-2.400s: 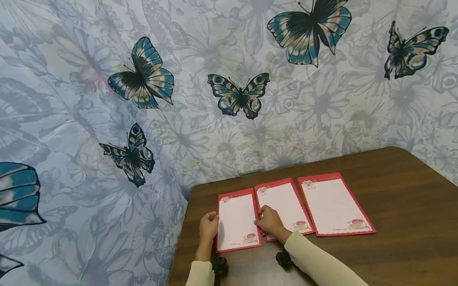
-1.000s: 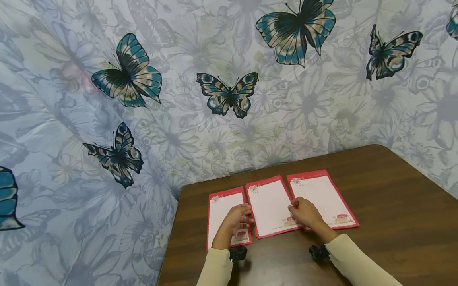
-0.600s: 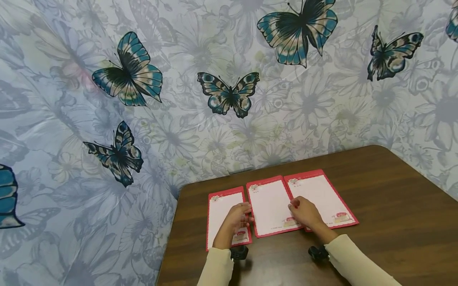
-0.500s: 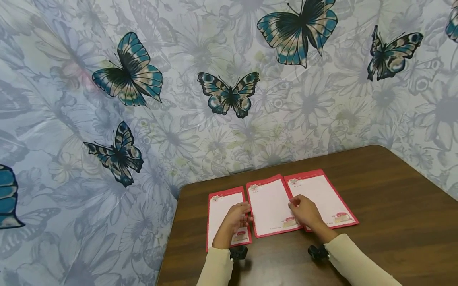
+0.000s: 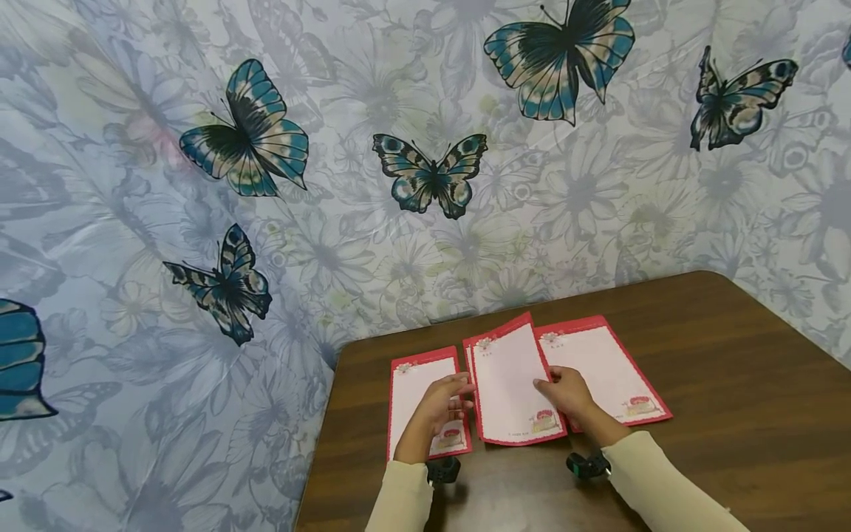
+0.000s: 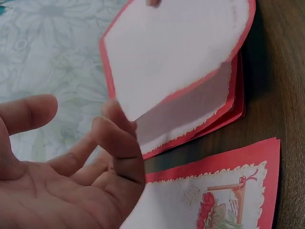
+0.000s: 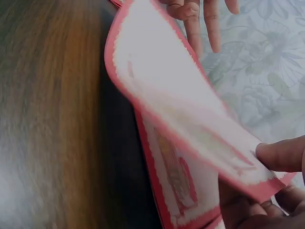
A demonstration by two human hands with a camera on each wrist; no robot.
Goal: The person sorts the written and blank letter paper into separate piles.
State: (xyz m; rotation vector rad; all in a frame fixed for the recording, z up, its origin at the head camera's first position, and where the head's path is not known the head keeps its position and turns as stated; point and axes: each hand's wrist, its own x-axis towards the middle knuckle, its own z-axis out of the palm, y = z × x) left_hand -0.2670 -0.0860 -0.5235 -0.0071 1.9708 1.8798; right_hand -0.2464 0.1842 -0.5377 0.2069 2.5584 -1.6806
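One red-bordered sheet (image 5: pixel 508 384) bows above the middle stack (image 6: pixel 188 114), its right edge pinched by the right hand (image 5: pixel 569 395), seemingly to hold it up; left hand (image 5: pixel 433 410), thumb and fingers apart, near its left edge.

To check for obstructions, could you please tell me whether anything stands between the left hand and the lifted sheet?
Nothing visible does: the left hand is close beside the lifted sheet; whether they touch is unclear.

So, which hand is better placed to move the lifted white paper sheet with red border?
Probably the right hand: it pinches the white paper sheet by its right edge, thumb on top. The left hand is near the opposite edge, its thumb stands apart and no grip is visible.
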